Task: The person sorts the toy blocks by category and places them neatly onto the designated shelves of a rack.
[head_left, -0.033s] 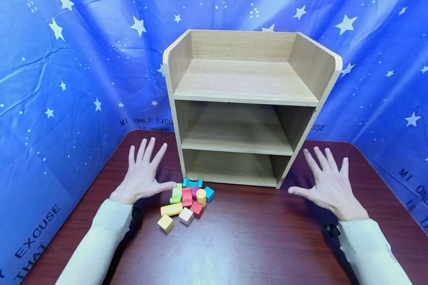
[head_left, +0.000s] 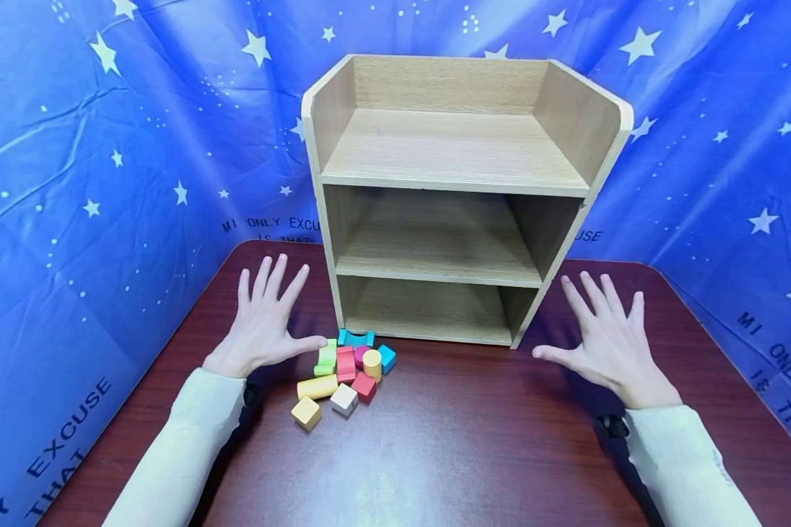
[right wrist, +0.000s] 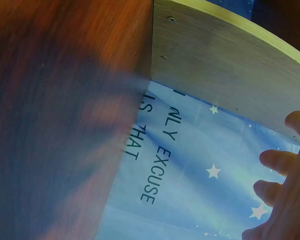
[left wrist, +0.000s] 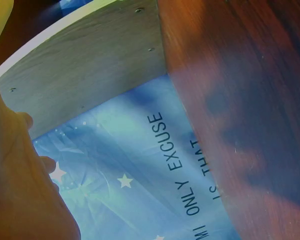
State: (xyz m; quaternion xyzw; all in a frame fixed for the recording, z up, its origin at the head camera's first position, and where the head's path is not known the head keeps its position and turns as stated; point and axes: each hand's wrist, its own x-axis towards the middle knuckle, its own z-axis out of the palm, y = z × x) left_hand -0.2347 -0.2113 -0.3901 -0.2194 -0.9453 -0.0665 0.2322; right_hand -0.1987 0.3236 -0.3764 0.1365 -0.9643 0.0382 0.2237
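Observation:
My left hand [head_left: 258, 326] is spread above the table, left of a loose cluster of toy blocks, and holds nothing. Its thumb tip overlaps the edge of a green block [head_left: 326, 359] in the head view; whether it touches cannot be told. Around that lie a blue arch block [head_left: 356, 339], a red block [head_left: 346, 364], a yellow cylinder [head_left: 317, 387], a white cube [head_left: 344, 400] and a yellow cube [head_left: 306, 413], among several others. Far from the blocks, my right hand [head_left: 609, 351] is likewise spread, fingers straight, to the right of the wooden shelf [head_left: 455, 150].
The shelf stands at the back of the dark red table [head_left: 461, 439], with a top tray and two compartments below. A blue star-printed cloth [head_left: 138, 146] hangs behind and along both sides. Both wrist views show the shelf's outer side panels [left wrist: 100, 65].

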